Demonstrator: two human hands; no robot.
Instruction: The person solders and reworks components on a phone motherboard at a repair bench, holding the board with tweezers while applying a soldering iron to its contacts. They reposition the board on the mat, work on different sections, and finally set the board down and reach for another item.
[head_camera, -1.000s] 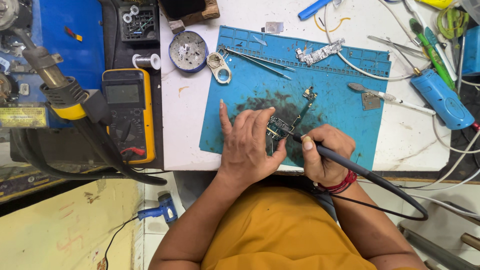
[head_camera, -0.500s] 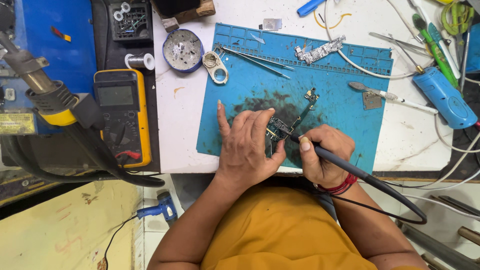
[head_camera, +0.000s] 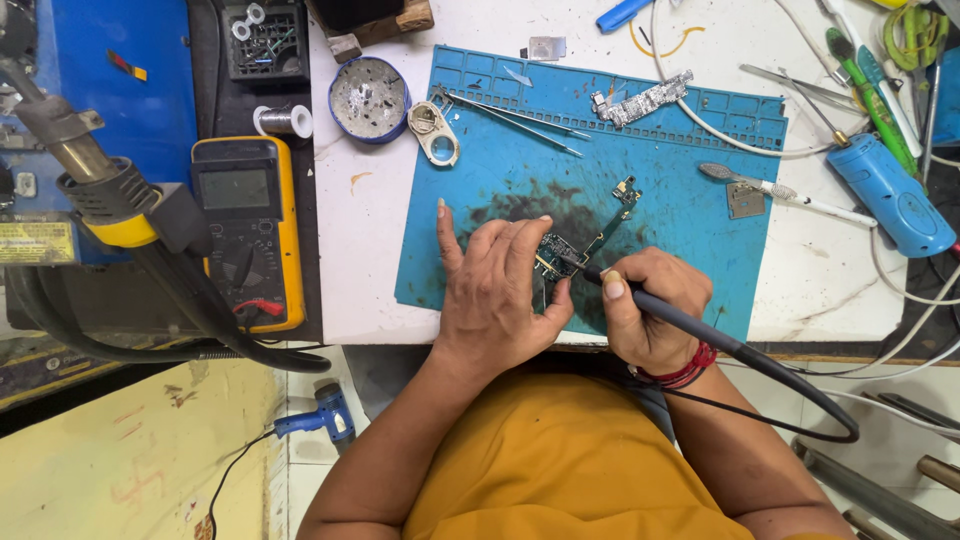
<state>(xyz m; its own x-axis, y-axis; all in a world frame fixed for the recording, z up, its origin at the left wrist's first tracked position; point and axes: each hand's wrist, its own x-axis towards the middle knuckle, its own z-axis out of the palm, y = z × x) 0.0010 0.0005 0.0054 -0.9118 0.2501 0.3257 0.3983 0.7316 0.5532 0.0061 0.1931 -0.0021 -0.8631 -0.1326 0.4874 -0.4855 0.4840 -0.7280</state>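
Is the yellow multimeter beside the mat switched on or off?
Apparently off: the multimeter lies face up with a blank grey screen showing no readable digits. The dial position is too small to read, so this rests on the display alone.

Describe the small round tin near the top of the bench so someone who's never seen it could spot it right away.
Start at the blue work mat on the white bench. Just beyond its upper left corner sits the round tin. It has a blue rim and a grey, crusted inside, unlike the wire spool and yellow multimeter to its left.

A yellow multimeter (head_camera: 247, 232) lies left of the round tin (head_camera: 369, 98) and tweezers (head_camera: 520, 118).
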